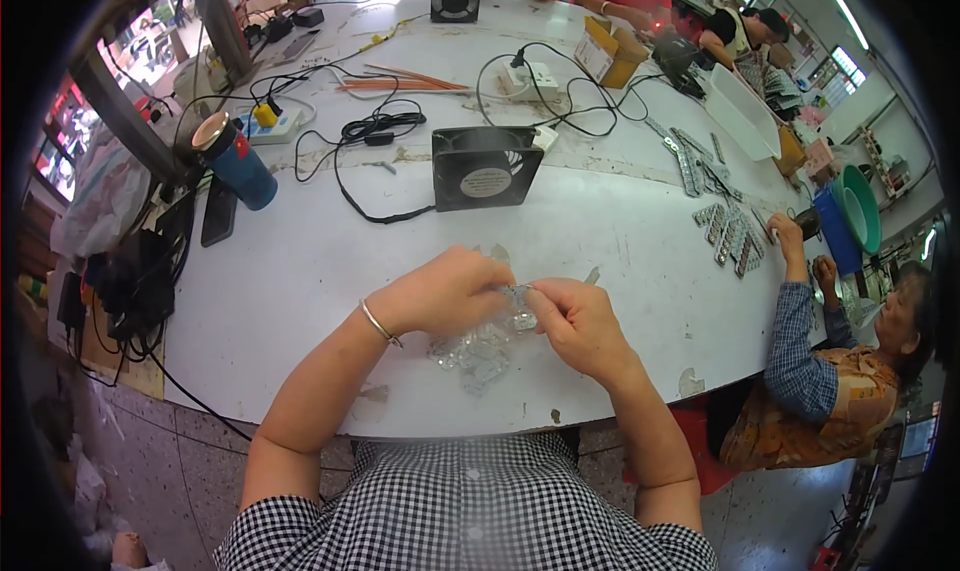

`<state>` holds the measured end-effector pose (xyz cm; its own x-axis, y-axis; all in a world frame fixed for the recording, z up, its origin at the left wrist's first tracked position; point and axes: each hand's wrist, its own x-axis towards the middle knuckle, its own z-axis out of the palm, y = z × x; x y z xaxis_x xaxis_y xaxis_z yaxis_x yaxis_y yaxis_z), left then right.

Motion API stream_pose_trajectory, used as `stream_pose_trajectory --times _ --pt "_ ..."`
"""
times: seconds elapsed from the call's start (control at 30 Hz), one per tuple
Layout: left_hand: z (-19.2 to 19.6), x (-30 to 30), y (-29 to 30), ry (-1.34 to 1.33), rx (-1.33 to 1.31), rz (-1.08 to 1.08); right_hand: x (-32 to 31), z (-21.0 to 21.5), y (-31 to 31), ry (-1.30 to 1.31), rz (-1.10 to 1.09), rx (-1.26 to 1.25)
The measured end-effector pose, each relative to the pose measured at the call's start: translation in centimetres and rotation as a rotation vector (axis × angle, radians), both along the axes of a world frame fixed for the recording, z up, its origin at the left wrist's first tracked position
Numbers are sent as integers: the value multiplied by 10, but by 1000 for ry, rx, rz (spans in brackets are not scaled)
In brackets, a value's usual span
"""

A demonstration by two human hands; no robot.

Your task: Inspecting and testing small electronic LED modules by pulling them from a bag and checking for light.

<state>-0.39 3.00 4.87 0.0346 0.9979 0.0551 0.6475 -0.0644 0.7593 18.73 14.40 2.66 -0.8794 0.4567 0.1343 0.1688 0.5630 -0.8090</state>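
My left hand (455,289), with a bracelet at its wrist, is slightly blurred. Its fingers are closed, curled down at one end of a small shiny piece (518,289); what they hold is hidden. Thumb and forefinger of my right hand (585,329) pinch that piece from the other side. A thin, pale pointed strip (593,275) sticks up behind the right hand's knuckles; whether that hand holds it I cannot tell. Below the hands lies a loose heap of small, clear, shiny pieces (475,356) on the white table (330,261).
A black box fan (486,171) stands beyond my hands, its cord running left. At left are a blue tumbler (238,163) and a phone (218,211). Metal strips (735,239) lie at right, near a seated co-worker (840,381). A white bin (742,111) stands farther back.
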Motion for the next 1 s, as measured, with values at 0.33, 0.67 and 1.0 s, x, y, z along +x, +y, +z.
stream_pose_trajectory --times 0.33,0.67,1.0 --pt "2 -24 6 -189 11 96 -41 12 17 29 39 -181" --pt "-7 -39 9 -199 -146 -26 -42 -1 18 57 88 -460" --pt "-4 -39 -5 -499 -255 -76 -40 -6 26 31 328 -852"
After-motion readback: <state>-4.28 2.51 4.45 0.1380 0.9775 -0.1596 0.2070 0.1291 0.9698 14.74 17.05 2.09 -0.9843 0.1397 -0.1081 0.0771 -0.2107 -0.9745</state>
